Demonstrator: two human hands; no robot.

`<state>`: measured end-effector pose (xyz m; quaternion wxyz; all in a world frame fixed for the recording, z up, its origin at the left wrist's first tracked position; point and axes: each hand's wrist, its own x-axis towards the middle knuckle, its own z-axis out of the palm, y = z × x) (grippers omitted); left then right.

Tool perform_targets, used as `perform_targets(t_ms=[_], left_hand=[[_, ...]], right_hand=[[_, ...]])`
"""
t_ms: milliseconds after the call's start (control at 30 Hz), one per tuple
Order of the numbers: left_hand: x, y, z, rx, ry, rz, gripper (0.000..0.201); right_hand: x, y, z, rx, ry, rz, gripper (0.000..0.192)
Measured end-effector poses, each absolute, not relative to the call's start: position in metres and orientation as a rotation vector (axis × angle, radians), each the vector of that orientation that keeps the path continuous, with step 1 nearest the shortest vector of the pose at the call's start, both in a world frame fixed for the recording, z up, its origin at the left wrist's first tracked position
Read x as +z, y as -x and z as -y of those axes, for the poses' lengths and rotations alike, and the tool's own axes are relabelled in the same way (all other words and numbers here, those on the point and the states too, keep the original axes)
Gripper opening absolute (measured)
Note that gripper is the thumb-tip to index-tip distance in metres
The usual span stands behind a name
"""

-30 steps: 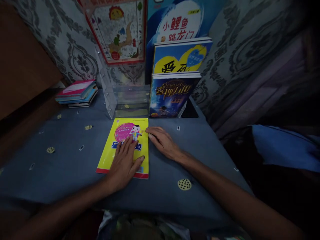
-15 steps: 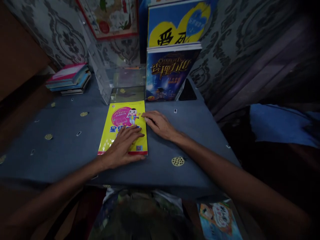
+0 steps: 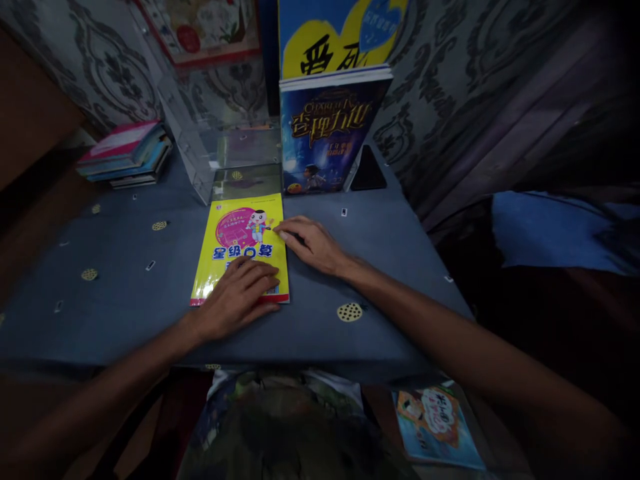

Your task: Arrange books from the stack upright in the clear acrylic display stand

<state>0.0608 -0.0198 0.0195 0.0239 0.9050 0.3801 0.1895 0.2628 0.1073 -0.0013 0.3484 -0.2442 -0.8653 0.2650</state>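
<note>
A thin yellow booklet (image 3: 235, 233) with a cartoon figure and blue characters lies flat on the blue-grey tablecloth (image 3: 125, 300). My left hand (image 3: 235, 300) rests palm down on the booklet's near edge, fingers loosely spread. My right hand (image 3: 310, 243) lies on the cloth with its fingertips touching the booklet's right edge. Neither hand grips anything.
A clear acrylic stand (image 3: 220, 153) sits behind the booklet. Beside it a dark blue book (image 3: 325, 133) leans upright before a blue-and-yellow one (image 3: 340, 33). A stack of books (image 3: 125, 153) lies at the back left. Another booklet (image 3: 435, 423) lies below the table's near edge.
My left hand has slid back toward the booklet's near edge, uncovering the blue characters. The view has tipped downward. My right hand stays at the right edge.
</note>
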Motion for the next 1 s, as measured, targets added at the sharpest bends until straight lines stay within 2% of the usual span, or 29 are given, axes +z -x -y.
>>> perform_targets(t_ms=[400,867,1000], left_hand=[[0.024,-0.066,0.025,0.73,-2.702,-1.145,0.015],[0.023,-0.065,0.024,0.749,-2.708,-1.113,0.018],[0.02,-0.064,0.025,0.737,-2.791,-1.11,0.016]], right_hand=[[0.011,-0.27,-0.062,0.916,0.582,2.252,0.034],[0.018,-0.278,-0.044,0.955,0.544,2.171,0.033],[0.014,-0.286,-0.034,0.846,0.527,2.261,0.03]])
